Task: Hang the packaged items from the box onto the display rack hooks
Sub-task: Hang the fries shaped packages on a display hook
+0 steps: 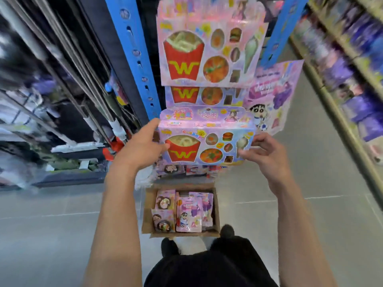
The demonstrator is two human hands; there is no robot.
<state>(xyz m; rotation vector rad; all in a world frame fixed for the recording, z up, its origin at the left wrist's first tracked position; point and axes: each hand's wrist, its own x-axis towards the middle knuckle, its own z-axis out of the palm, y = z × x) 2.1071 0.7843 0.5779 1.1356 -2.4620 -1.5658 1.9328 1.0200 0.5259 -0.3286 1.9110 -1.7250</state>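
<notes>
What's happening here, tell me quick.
A person is stocking a display rack. Both hands, left hand and right hand, hold a pink toy-food package by its side edges, raised in front of the rack, below matching packages already hanging there. On the floor by the person's feet, an open cardboard box holds more packets waiting to go up.

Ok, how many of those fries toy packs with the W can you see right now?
3: one held by the left hand and right hand, one top of rack, one half-hidden beneath it. More may hang behind.
</notes>
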